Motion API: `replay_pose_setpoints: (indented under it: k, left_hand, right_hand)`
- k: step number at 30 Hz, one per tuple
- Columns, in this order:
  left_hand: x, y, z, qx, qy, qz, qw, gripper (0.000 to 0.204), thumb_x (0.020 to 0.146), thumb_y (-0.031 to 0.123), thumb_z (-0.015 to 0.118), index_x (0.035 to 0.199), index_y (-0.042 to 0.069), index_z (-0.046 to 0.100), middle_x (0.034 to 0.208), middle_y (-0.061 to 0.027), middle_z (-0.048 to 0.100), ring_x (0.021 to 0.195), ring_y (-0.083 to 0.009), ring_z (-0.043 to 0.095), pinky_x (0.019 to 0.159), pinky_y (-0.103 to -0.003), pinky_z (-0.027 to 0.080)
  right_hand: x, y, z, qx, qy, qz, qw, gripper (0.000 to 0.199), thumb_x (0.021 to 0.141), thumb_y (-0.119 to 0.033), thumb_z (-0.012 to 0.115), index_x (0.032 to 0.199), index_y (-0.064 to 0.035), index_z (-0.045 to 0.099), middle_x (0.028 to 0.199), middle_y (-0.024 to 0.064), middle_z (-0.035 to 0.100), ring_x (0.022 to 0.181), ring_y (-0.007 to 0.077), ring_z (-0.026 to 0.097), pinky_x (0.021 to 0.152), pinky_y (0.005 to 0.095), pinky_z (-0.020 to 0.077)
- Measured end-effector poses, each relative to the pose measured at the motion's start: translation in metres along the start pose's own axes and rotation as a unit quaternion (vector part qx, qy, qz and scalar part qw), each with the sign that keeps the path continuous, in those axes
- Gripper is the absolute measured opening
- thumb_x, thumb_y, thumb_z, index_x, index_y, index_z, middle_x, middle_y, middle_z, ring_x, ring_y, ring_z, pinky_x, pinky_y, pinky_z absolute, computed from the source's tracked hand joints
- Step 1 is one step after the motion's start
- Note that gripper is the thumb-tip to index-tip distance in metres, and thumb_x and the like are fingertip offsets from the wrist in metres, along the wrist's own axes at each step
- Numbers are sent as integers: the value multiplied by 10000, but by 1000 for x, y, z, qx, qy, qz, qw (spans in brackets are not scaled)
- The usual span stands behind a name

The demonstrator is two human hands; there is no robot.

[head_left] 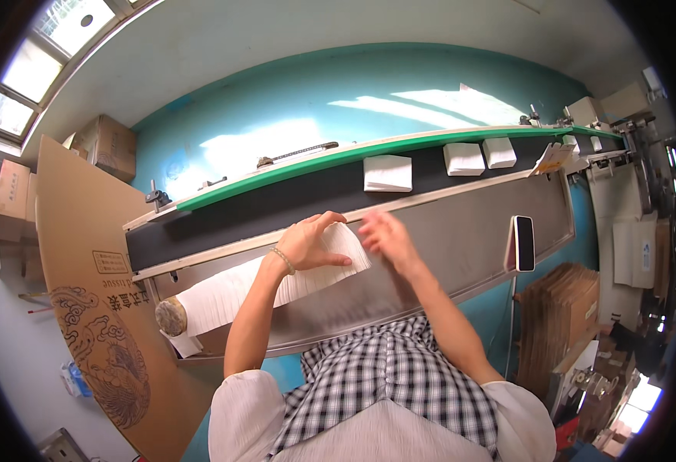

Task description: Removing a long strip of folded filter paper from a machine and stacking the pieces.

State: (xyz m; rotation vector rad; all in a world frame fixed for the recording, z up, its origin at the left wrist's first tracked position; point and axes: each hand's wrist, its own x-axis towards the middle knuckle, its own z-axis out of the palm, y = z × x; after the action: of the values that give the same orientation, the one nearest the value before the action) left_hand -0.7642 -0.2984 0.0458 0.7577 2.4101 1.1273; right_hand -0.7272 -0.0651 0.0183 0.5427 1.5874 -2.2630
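A long row of white folded tissues [238, 291] lies on the metal tray in front of me, its sheets standing on edge. My left hand [312, 242] spans the right end of this row, fingers over the far side and thumb on the near part. Just right of that end is my right hand [388, 240], its loosely curled fingers apart and slightly blurred, with nothing visible in them. A round, mottled stone-like block [171, 316] rests against the row's left end. Beyond the tray, small white tissue stacks [388, 174] sit spaced along a black conveyor belt [276, 213].
A green guide rail [299, 172] runs along the belt's far side. On the right, a phone [523, 243] stands on a holder by the tray's edge, above stacked flat cardboard [557, 319]. A large cardboard sheet [95, 292] rises at the left.
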Motion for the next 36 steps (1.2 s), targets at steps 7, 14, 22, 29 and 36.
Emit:
replay_pose_setpoints:
  k: [7, 14, 22, 29, 36]
  left_hand:
    - [-11, 6, -7, 53, -8, -26, 998, 921, 661, 542, 854, 1433, 195, 493, 1293, -165, 636, 1155, -365, 628, 976, -437, 509]
    - [-13, 3, -5, 10, 9, -21, 1000, 908, 651, 520, 882, 1399, 152, 524, 1294, -174, 638, 1193, -379, 607, 1004, -427, 500]
    - [-14, 9, -9, 6, -27, -48, 998, 838, 667, 526, 873, 1343, 145, 558, 1272, -163, 648, 1176, -370, 618, 982, -430, 505]
    - [-14, 6, -8, 12, -8, -36, 999, 772, 678, 525, 867, 1275, 133, 574, 1236, -157, 659, 1144, -365, 630, 962, -428, 508]
    - [-18, -4, -5, 7, 14, -29, 999, 724, 690, 533, 845, 1243, 150, 577, 1205, -161, 666, 1120, -368, 634, 945, -436, 511]
  right_hand:
    - [-19, 15, 15, -177, -37, -25, 983, 418, 998, -386, 623, 1191, -15, 640, 970, 45, 675, 865, 90, 606, 755, 263, 493]
    - [-25, 3, 16, -101, -58, 81, 990, 391, 1020, -350, 587, 1252, -37, 607, 1037, 9, 655, 849, 65, 601, 714, 227, 473]
    - [-17, -4, 3, -268, -102, 54, 956, 405, 991, -407, 622, 1171, -46, 658, 883, 0, 668, 751, 74, 578, 677, 228, 457]
    - [-16, 8, -9, -200, -72, 74, 974, 322, 1007, -333, 605, 1155, -50, 654, 954, 30, 687, 791, 78, 607, 669, 238, 471]
    - [23, -38, -16, -174, 74, -3, 982, 387, 963, -358, 676, 1143, -23, 604, 1039, 113, 679, 906, 201, 685, 759, 317, 541]
